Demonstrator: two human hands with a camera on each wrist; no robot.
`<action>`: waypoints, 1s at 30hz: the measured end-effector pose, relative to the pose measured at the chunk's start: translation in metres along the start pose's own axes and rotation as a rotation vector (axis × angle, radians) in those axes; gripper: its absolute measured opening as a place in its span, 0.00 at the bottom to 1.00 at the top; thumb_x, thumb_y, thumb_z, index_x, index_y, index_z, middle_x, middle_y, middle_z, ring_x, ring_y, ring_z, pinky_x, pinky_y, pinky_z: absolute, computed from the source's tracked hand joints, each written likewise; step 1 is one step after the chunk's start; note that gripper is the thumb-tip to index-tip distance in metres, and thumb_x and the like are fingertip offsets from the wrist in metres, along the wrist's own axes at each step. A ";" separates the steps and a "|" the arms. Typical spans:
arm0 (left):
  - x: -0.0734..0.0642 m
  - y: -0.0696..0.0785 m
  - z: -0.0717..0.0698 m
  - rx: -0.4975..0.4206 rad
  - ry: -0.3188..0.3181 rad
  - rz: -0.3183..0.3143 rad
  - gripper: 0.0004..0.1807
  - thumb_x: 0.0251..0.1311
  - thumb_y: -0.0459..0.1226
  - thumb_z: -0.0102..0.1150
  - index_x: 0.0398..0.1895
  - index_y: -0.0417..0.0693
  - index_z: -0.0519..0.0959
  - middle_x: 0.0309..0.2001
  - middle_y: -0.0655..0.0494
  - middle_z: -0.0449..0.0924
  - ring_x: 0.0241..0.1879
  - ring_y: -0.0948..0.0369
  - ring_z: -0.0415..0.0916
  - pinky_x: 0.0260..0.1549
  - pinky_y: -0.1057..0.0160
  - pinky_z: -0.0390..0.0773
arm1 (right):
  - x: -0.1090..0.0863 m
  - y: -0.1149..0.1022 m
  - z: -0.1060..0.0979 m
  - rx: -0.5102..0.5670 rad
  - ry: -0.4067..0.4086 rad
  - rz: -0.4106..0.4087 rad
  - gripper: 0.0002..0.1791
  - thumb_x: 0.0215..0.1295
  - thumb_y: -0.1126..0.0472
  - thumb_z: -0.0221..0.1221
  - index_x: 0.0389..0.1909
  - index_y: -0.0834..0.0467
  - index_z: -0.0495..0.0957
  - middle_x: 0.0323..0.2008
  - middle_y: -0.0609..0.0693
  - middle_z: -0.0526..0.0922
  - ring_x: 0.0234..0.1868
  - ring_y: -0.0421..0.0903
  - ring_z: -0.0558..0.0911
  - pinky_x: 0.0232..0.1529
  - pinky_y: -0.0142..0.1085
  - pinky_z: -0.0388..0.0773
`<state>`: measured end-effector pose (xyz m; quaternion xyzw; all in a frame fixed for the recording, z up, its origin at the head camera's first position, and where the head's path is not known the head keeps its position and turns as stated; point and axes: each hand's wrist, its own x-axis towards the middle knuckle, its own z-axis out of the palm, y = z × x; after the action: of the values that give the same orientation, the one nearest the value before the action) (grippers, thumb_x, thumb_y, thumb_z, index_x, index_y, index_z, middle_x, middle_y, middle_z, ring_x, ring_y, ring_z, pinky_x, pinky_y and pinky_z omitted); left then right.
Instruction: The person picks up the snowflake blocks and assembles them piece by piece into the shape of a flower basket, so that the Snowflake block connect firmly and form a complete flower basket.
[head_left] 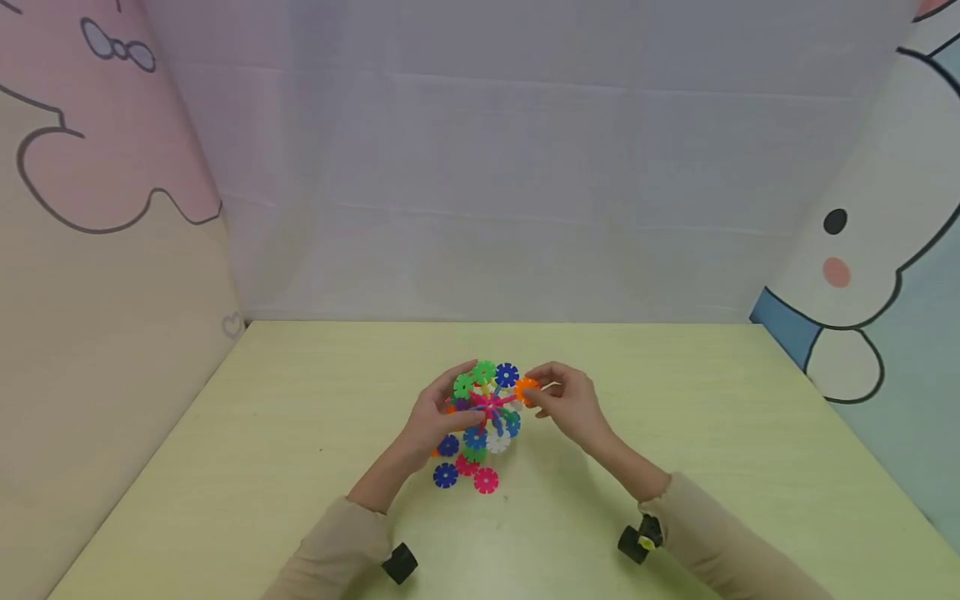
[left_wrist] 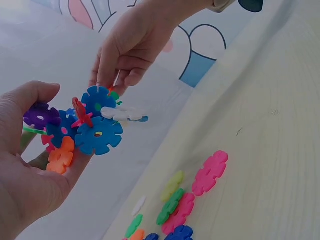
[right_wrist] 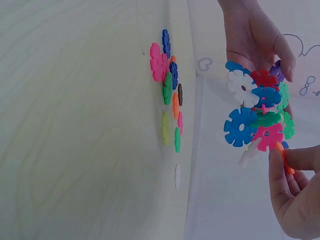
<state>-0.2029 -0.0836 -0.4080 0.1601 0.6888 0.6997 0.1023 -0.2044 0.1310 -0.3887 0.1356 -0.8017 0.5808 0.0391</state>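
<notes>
A ball-like cluster of interlocking snowflake discs in many colours is held above the table by my left hand. The thumb lies on the near side and the fingers reach behind. My right hand pinches an orange snowflake disc between thumb and fingers at the cluster's right edge. In the right wrist view this orange disc sits edge-on against the cluster, close to a pink disc. Blue discs, a red one and a white one stick out on the side facing the left wrist camera.
Loose snowflake discs lie on the pale table below the cluster, among them a pink disc, a dark blue disc and a yellow disc. A white cloth wall stands behind, with cartoon-printed walls at both sides.
</notes>
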 end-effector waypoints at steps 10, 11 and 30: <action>-0.004 0.005 -0.003 0.003 -0.118 0.009 0.32 0.61 0.33 0.52 0.68 0.53 0.55 0.66 0.49 0.54 0.61 0.49 0.60 0.52 0.57 0.71 | -0.002 -0.002 0.003 -0.033 0.050 -0.100 0.10 0.56 0.68 0.60 0.39 0.68 0.78 0.32 0.62 0.82 0.28 0.54 0.83 0.25 0.33 0.80; -0.004 0.007 -0.004 0.005 -0.134 0.018 0.31 0.61 0.33 0.50 0.68 0.53 0.54 0.67 0.49 0.53 0.63 0.49 0.57 0.54 0.56 0.70 | -0.002 -0.003 0.003 -0.030 0.060 -0.108 0.10 0.56 0.69 0.60 0.39 0.68 0.78 0.32 0.61 0.82 0.28 0.55 0.83 0.25 0.32 0.80; -0.004 0.010 0.003 0.023 -0.092 0.108 0.33 0.58 0.32 0.56 0.66 0.53 0.56 0.69 0.52 0.49 0.68 0.51 0.44 0.52 0.55 0.72 | -0.003 -0.010 0.007 0.009 0.125 -0.165 0.08 0.56 0.72 0.59 0.37 0.70 0.79 0.31 0.62 0.82 0.28 0.57 0.82 0.27 0.33 0.80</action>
<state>-0.1968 -0.0823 -0.3987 0.2302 0.6815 0.6883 0.0940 -0.1984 0.1225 -0.3826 0.1649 -0.7811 0.5866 0.1361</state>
